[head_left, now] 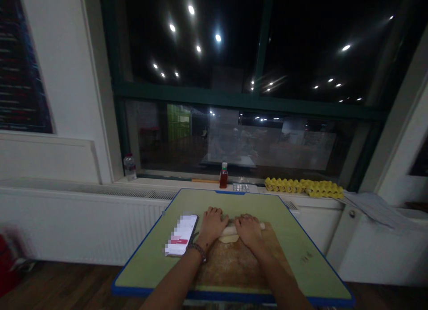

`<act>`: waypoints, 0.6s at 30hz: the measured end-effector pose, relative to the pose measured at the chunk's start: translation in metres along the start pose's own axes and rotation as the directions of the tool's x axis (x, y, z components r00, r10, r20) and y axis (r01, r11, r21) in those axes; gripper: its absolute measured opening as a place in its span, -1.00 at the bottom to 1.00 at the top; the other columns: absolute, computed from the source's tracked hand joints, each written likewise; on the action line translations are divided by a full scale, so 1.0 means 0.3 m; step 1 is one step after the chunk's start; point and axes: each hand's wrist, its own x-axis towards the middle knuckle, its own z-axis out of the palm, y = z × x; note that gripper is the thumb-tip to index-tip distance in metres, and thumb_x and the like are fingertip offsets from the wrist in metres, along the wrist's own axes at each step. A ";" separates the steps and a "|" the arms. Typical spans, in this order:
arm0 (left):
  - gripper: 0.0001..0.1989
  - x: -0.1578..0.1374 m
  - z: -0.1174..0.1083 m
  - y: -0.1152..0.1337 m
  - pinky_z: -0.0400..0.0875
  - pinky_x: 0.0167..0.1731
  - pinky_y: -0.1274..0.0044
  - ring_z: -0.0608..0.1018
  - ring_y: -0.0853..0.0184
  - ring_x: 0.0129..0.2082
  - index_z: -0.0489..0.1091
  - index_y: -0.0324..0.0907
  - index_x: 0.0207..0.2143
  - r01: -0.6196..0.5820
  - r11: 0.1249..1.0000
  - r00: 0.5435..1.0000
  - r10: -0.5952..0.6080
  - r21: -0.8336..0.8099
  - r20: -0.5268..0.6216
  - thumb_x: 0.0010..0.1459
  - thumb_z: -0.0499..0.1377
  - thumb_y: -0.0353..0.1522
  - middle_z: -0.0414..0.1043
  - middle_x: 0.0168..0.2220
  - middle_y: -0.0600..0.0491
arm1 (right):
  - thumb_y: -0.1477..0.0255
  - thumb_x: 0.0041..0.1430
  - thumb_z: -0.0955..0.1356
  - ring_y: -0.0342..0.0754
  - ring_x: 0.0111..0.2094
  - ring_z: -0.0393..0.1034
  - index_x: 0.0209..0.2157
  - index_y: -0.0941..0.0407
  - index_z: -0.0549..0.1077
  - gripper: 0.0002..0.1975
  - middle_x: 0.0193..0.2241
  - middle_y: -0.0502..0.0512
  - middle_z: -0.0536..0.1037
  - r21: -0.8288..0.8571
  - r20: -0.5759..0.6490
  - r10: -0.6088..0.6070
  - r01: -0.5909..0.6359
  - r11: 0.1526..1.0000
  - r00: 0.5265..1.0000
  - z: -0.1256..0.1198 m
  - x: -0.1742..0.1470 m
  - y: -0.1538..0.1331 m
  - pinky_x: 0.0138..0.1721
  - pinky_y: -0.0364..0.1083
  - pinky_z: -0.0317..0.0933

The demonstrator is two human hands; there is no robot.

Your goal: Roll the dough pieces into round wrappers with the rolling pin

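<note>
Rolling pin [229, 231], pale, one: lying crosswise near the far part of a wooden board [234, 270], atop a flat, pale piece of dough [229, 239], as we judge it. We take the crosswise lie to serve even pressure from both arms. Left hand [214, 223]: laid from above over the pin's left part, fingers reaching forward; whether it closes around the wood or merely presses, we cannot tell, the underside being hidden. Right hand [248, 230]: likewise laid over the right part, the pin's tip showing beyond it, the grip equally uncertain to us. The two hands stand apart, leaving the middle of the pin bare, probably so that the load is shared and the dough stays visible between them. Board, brown, with paler smudges: set on the green, blue-edged surface [150, 262], nearest the person, presumably to spare the top beneath and keep both arms in easy reach. Phone [184, 233], screen lit and upward: beside the left arm, off the board, where, we suppose, it can be glanced at yet stay out of the pin's path. Bracelet [199, 251], one: worn on the left wrist, clear of the dough. On the sill behind: a red-filled bottle [224, 178], a clear bottle [130, 167] and yellow egg trays [302, 188], kept there, we think, to leave working room.
</note>
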 end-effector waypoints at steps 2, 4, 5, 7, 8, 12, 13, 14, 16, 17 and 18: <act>-0.66 0.021 0.007 -0.006 0.20 0.00 0.33 0.34 0.13 0.04 0.42 -0.16 -0.12 0.014 1.000 0.998 -0.013 0.011 -0.055 0.30 -0.06 -0.21 0.45 -0.05 -0.10 | 0.50 0.23 0.19 0.06 -0.12 0.45 -0.16 0.11 0.53 -0.69 -0.15 0.23 0.58 -0.012 0.023 0.004 -0.004 1.000 1.000 -0.001 0.021 -0.002 -0.12 -0.01 0.22; -0.67 0.039 0.010 -0.012 0.20 0.00 0.34 0.34 0.14 0.03 0.42 -0.17 -0.14 0.002 1.000 0.997 -0.001 0.016 -0.074 0.29 -0.06 -0.22 0.46 -0.05 -0.09 | 0.49 0.23 0.19 0.06 -0.15 0.47 -0.18 0.11 0.54 -0.69 -0.17 0.23 0.59 -0.011 0.034 0.018 -0.018 1.000 0.999 0.002 0.040 -0.002 -0.16 -0.01 0.24; -0.67 0.046 0.010 -0.014 0.19 0.01 0.35 0.35 0.15 0.03 0.42 -0.17 -0.14 -0.005 1.000 0.996 0.006 0.015 -0.083 0.29 -0.06 -0.23 0.46 -0.06 -0.08 | 0.48 0.23 0.19 0.07 -0.16 0.48 -0.18 0.11 0.54 -0.69 -0.18 0.23 0.59 -0.009 0.036 0.026 -0.025 1.000 0.999 0.004 0.048 -0.002 -0.18 -0.01 0.25; -0.68 0.059 0.008 -0.018 0.18 0.02 0.36 0.36 0.16 0.02 0.42 -0.18 -0.14 -0.015 1.000 0.995 0.016 0.012 -0.098 0.29 -0.06 -0.24 0.47 -0.06 -0.08 | 0.47 0.23 0.18 0.09 -0.16 0.48 -0.18 0.09 0.54 -0.69 -0.19 0.23 0.59 -0.007 0.040 0.033 -0.033 0.999 0.999 0.008 0.058 -0.003 -0.21 -0.02 0.25; -0.68 0.063 0.008 -0.019 0.18 0.02 0.36 0.36 0.16 0.01 0.42 -0.18 -0.14 -0.014 1.000 0.995 0.015 0.011 -0.103 0.29 -0.06 -0.24 0.47 -0.07 -0.08 | 0.47 0.23 0.18 0.09 -0.15 0.48 -0.17 0.09 0.54 -0.69 -0.18 0.22 0.59 -0.006 0.040 0.035 -0.035 0.999 0.999 0.009 0.060 -0.003 -0.22 -0.02 0.25; -0.68 0.061 0.005 -0.016 0.20 -0.01 0.36 0.37 0.15 0.00 0.43 -0.20 -0.16 0.001 1.000 0.995 0.000 0.013 -0.096 0.30 -0.06 -0.25 0.48 -0.09 -0.10 | 0.46 0.22 0.19 0.07 -0.15 0.47 -0.15 0.08 0.52 -0.69 -0.17 0.22 0.59 -0.005 0.037 0.039 -0.039 0.999 0.999 0.003 0.049 -0.004 -0.19 -0.02 0.25; -0.67 0.055 0.003 -0.013 0.21 -0.01 0.35 0.37 0.14 0.00 0.43 -0.21 -0.17 0.002 1.000 0.996 -0.001 0.015 -0.088 0.30 -0.07 -0.25 0.48 -0.09 -0.11 | 0.47 0.22 0.19 0.07 -0.15 0.47 -0.15 0.09 0.52 -0.69 -0.17 0.23 0.58 -0.006 0.035 0.037 -0.037 0.999 0.999 0.001 0.044 -0.004 -0.18 -0.02 0.24; -0.66 0.047 0.001 -0.009 0.21 -0.02 0.34 0.38 0.13 0.00 0.43 -0.22 -0.17 0.003 1.000 0.997 -0.001 0.020 -0.076 0.30 -0.08 -0.25 0.48 -0.09 -0.13 | 0.48 0.22 0.19 0.06 -0.15 0.47 -0.15 0.09 0.52 -0.69 -0.16 0.24 0.58 -0.006 0.036 0.032 -0.032 0.999 0.999 0.000 0.037 -0.004 -0.17 -0.02 0.24; -0.64 0.025 -0.008 0.000 0.21 -0.03 0.32 0.37 0.11 0.00 0.43 -0.22 -0.15 0.001 0.999 0.999 0.001 0.032 -0.041 0.31 -0.09 -0.24 0.46 -0.09 -0.15 | 0.50 0.23 0.19 0.05 -0.14 0.46 -0.14 0.11 0.51 -0.69 -0.15 0.26 0.57 -0.008 0.033 0.010 -0.010 1.000 0.999 0.001 0.023 -0.002 -0.14 -0.01 0.23; -0.64 0.012 -0.013 0.005 0.20 -0.03 0.30 0.36 0.09 0.01 0.43 -0.22 -0.14 -0.007 1.000 1.000 0.007 0.029 -0.009 0.32 -0.10 -0.24 0.45 -0.07 -0.16 | 0.50 0.23 0.19 0.05 -0.14 0.46 -0.15 0.12 0.51 -0.69 -0.15 0.26 0.57 -0.009 0.032 -0.005 0.006 1.000 0.999 0.003 0.016 -0.001 -0.13 -0.01 0.22; -0.64 -0.002 -0.019 0.009 0.19 -0.02 0.28 0.35 0.07 0.02 0.42 -0.20 -0.12 -0.020 1.000 0.999 0.019 0.023 0.027 0.32 -0.10 -0.24 0.44 -0.06 -0.16 | 0.51 0.23 0.18 0.05 -0.13 0.45 -0.15 0.13 0.51 -0.70 -0.15 0.26 0.57 -0.010 0.028 -0.022 0.022 1.000 0.999 0.007 0.008 0.000 -0.11 -0.01 0.21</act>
